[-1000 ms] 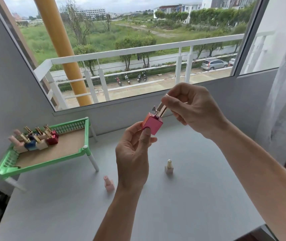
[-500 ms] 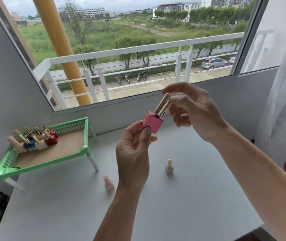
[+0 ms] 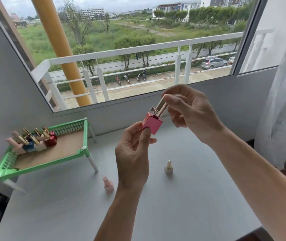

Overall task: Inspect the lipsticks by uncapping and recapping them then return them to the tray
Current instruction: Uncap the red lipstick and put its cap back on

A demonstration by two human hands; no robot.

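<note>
My left hand (image 3: pixel 133 153) holds a lipstick by its pink-red cube base (image 3: pixel 151 123), raised above the grey table. My right hand (image 3: pixel 189 113) pinches the gold cap (image 3: pixel 162 106), which sits on the base and leans up to the right. A small bow ornament sticks out where cap meets base. A pink lipstick (image 3: pixel 108 184) and a gold-capped beige lipstick (image 3: pixel 169 167) stand upright on the table below my hands. The green tray (image 3: pixel 81 150) at the left holds several more lipsticks (image 3: pixel 32 141) at its far left end.
The tray stands on short white legs on the grey table (image 3: pixel 173 206). A grey wall and a large window rise just behind. A white curtain (image 3: pixel 284 101) hangs at the right. The table's front right corner lies near my right forearm.
The gold cap, held slightly off the base a second ago, has come down onto the pink-red base. My right fingers have slid up toward the cap's top end.
</note>
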